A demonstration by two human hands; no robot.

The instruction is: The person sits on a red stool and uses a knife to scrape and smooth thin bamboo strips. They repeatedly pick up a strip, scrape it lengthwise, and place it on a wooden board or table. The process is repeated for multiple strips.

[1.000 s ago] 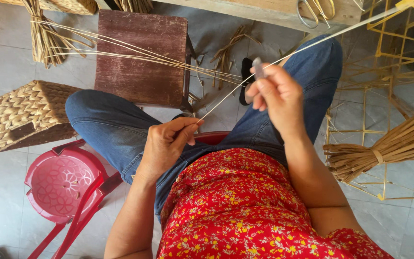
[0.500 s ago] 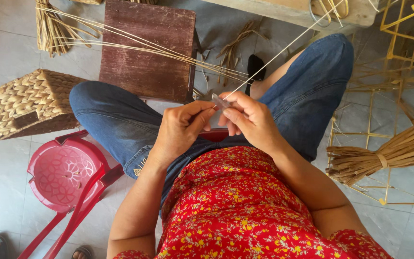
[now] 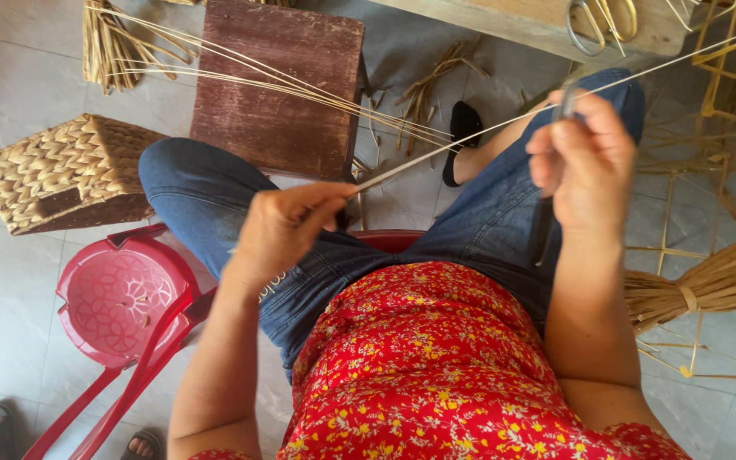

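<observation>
My left hand (image 3: 287, 226) pinches the near end of a long thin pale reed strip (image 3: 462, 140) over my left knee. That strip runs up and to the right past my right hand (image 3: 585, 162), which is closed on a small metal blade (image 3: 566, 104) pressed against the strip. Both hands hover above my lap in blue jeans (image 3: 470, 230). More thin strips (image 3: 300, 89) fan out from under my left hand across a dark brown wooden stool (image 3: 278, 81).
A woven basket (image 3: 61, 175) lies on the tiled floor at left, with a red plastic stool (image 3: 121, 298) beside my leg. A bundle of reeds (image 3: 717, 281) and a yellow wire frame (image 3: 726, 128) are at right. Scissors (image 3: 598, 21) rest on a wooden bench.
My hands were together at my lap; now the right hand has slid up and right along the strip with the blade, while the left stays holding the near end.
</observation>
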